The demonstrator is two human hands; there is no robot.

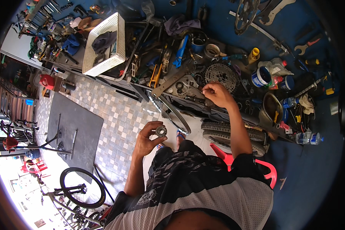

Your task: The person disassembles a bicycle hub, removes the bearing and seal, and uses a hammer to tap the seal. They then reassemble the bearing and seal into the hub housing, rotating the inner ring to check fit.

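My left hand (146,138) is raised in front of my body, its thumb and fingers closed around a round metal part (161,131) with a hole through its middle, like a bearing ring. Over the front of the cluttered workbench, my right hand (219,96) has its fingers curled together. Whatever lies between those fingertips is too small or hidden to name. A dark tool handle shows just below that hand. Beyond it lies a bicycle cassette (221,73) with toothed sprockets. To its left, a long flat wrench (171,83) rests across the bench edge.
A white perforated basket (122,42) holds dark cloth at the bench's left. Below the bench edge leans a wheel rim (179,117); stacked tyres (234,135) stand near my right forearm. Behind that arm is a red plastic chair (271,173). A dark mat (78,122) covers tiled floor.
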